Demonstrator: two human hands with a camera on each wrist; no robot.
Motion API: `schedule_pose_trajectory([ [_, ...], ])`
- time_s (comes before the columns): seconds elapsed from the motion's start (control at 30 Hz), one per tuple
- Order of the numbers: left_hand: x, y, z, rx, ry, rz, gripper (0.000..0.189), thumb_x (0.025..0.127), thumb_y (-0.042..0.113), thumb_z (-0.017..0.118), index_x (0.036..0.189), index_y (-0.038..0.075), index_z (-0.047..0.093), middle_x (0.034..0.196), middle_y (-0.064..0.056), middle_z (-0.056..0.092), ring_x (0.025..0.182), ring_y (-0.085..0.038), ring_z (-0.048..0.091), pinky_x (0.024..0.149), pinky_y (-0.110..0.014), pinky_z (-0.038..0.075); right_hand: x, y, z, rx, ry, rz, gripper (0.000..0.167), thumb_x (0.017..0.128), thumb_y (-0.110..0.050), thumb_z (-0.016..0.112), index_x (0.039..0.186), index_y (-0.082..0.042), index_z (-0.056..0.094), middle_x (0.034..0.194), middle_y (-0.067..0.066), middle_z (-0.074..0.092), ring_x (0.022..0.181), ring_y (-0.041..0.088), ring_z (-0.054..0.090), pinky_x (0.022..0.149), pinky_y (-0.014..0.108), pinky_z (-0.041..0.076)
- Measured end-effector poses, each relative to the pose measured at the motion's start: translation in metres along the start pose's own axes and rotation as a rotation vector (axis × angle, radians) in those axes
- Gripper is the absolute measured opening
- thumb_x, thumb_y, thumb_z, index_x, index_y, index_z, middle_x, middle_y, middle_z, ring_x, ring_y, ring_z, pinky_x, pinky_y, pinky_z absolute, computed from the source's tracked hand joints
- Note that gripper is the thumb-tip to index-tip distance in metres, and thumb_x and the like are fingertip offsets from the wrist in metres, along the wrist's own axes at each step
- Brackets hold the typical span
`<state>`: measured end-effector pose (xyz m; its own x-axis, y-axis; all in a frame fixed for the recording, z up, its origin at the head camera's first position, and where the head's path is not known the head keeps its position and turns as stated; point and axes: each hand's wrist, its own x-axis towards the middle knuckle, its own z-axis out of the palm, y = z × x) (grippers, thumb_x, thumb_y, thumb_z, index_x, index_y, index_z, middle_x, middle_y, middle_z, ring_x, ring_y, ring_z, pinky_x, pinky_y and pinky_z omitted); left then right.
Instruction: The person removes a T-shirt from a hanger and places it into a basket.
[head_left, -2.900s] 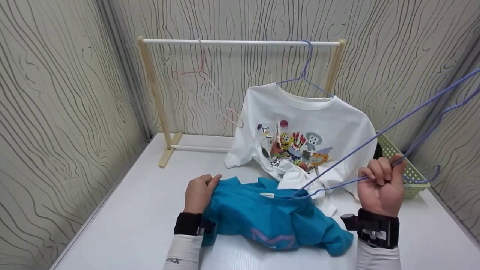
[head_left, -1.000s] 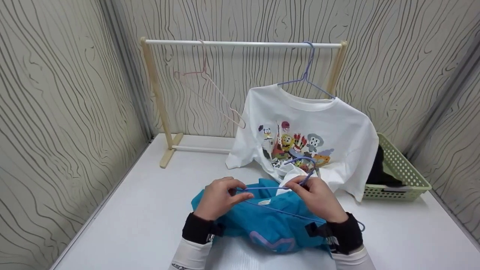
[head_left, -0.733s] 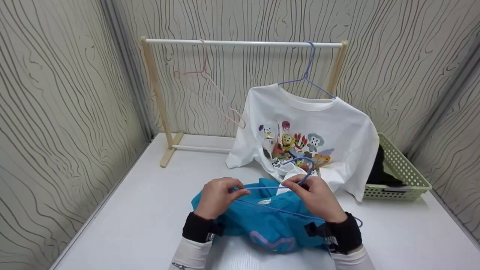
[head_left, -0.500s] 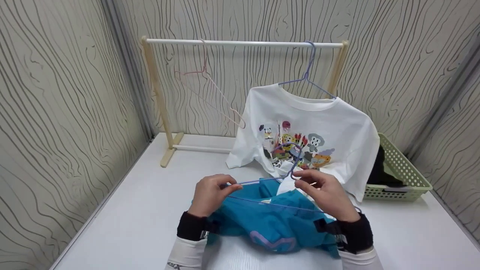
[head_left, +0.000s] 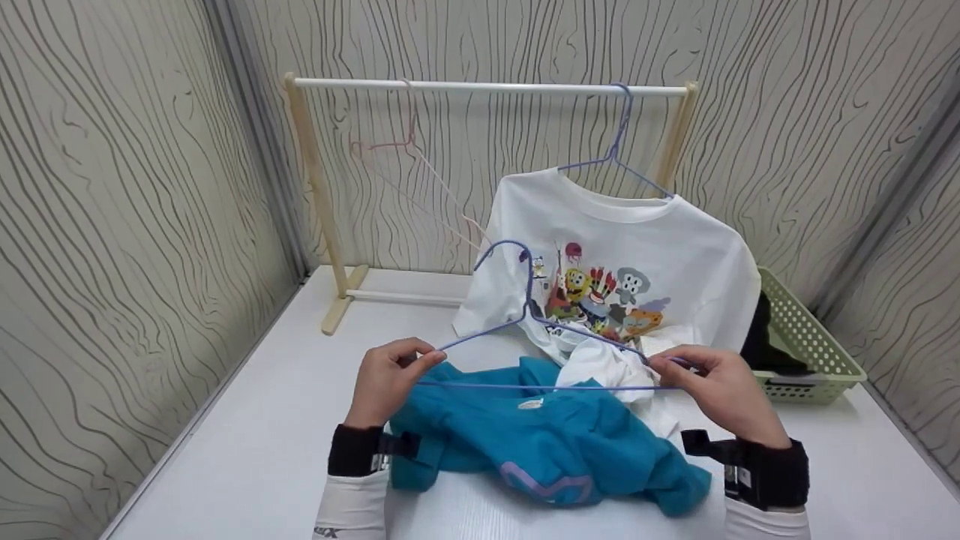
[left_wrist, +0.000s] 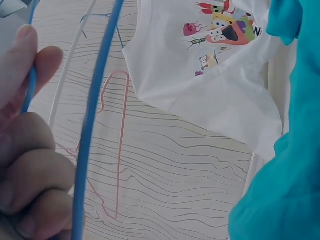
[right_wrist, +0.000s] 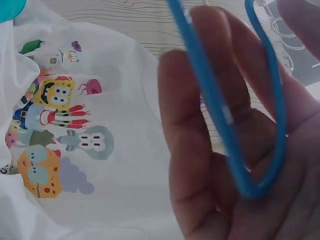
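Note:
A blue wire clothes hanger (head_left: 529, 289) is upright, hook at the top, above the teal shirt (head_left: 540, 435). My left hand (head_left: 386, 382) pinches its left arm between thumb and fingers. On the other side, my right hand (head_left: 720, 386) grips the hanger near its right end. In the right wrist view the hanger's rounded end (right_wrist: 252, 192) lies over the palm. The teal shirt lies bunched on the table, its neck label (head_left: 531, 403) showing and a purple print near the front. Behind the hanger, a white T-shirt (head_left: 705, 270) with cartoon figures hangs from the rack.
The rack has a white rail (head_left: 487, 86) and wooden posts (head_left: 311, 180). A pink hanger (head_left: 411, 142) hangs on its left, a second blue hanger (head_left: 615, 150) inside the white T-shirt. A green basket (head_left: 825, 352) holding dark cloth (head_left: 765, 349) stands at right. Walls surround the table (head_left: 247, 450).
First the hanger was in my right hand, pointing away right, while my left hand held the teal shirt. Both hands then took it, spread apart, and its hook swung up and left.

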<state>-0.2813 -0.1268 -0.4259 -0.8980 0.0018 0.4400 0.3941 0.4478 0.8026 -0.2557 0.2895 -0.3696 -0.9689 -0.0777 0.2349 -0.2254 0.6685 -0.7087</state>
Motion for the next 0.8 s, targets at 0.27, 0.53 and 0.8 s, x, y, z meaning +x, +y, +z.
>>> schedule_pose_trajectory([
  [0.27, 0.002, -0.003, 0.004, -0.042, 0.030, -0.022, 0.015, 0.092, 0.030, 0.078, 0.091, 0.015, 0.081, 0.077, -0.007, 0.071, 0.068, -0.014, 0.051, 0.058, -0.021, 0.035, -0.005, 0.000, 0.002, 0.223, 0.035, -0.171, 0.016, 0.102, -0.009, 0.063, 0.104, 0.000, 0.076, 0.069, -0.009, 0.059, 0.062, 0.013, 0.054, 0.057, 0.028, 0.043],
  [0.53, 0.005, -0.002, 0.016, -0.024, 0.119, 0.070, 0.012, 0.092, 0.026, 0.078, 0.089, 0.015, 0.081, 0.077, 0.000, 0.068, 0.068, -0.009, 0.051, 0.060, -0.021, 0.041, -0.007, 0.000, 0.003, 0.309, 0.058, -0.241, 0.015, 0.102, -0.001, 0.059, 0.102, 0.006, 0.073, 0.058, -0.004, 0.056, 0.051, 0.015, 0.055, 0.054, 0.028, 0.050],
  [0.8, 0.005, -0.001, 0.028, -0.002, 0.227, 0.070, 0.017, 0.095, 0.027, 0.075, 0.106, 0.013, 0.076, 0.095, -0.004, 0.069, 0.092, -0.019, 0.058, 0.081, -0.032, 0.047, -0.008, 0.002, 0.000, 0.326, 0.148, -0.190, 0.014, 0.101, 0.000, 0.061, 0.100, 0.007, 0.073, 0.055, -0.001, 0.053, 0.049, 0.016, 0.052, 0.052, 0.028, 0.049],
])
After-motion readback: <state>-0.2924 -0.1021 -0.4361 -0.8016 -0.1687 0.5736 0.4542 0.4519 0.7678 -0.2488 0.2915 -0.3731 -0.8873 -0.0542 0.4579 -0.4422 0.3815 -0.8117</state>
